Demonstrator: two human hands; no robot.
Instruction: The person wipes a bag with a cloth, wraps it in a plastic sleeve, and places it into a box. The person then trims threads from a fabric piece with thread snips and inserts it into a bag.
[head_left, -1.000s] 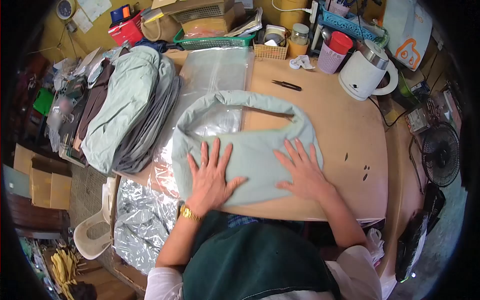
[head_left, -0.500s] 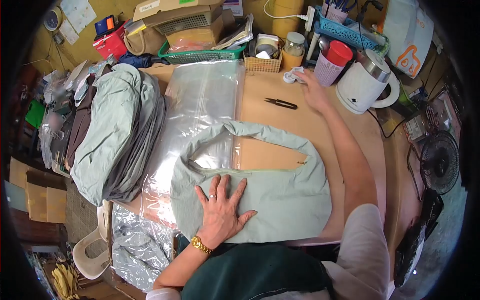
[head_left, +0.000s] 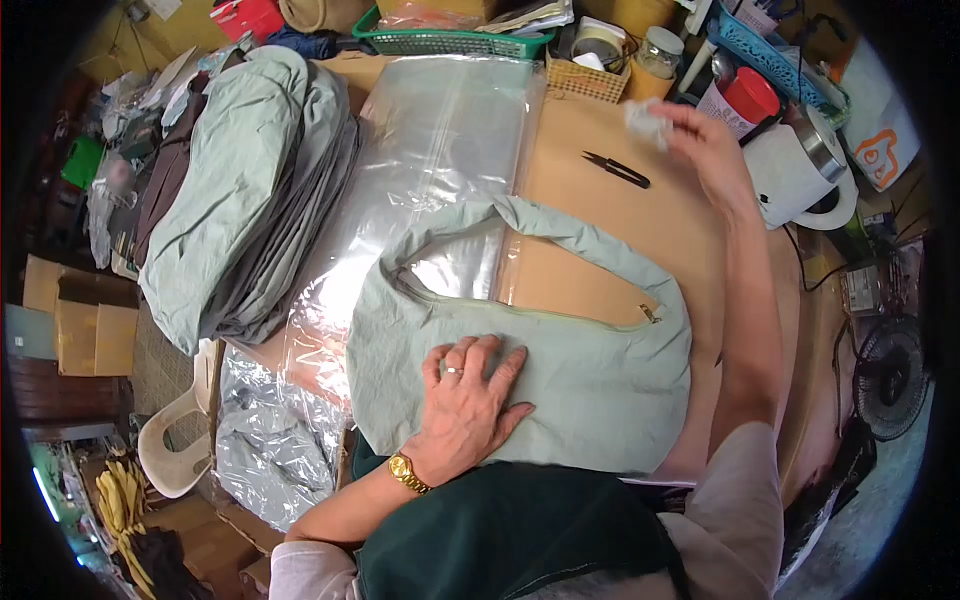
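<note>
One pale green fabric shoulder bag lies at six o'clock on the brown tabletop.
Left hand rests on the bag's front, fingers bent and slightly spread; right hand, at one o'clock from the bag, pinches a crumpled, blurred white wad.

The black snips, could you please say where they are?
Head view, right of centre: the snips lie on the table between the clear plastic and the right hand.
</note>
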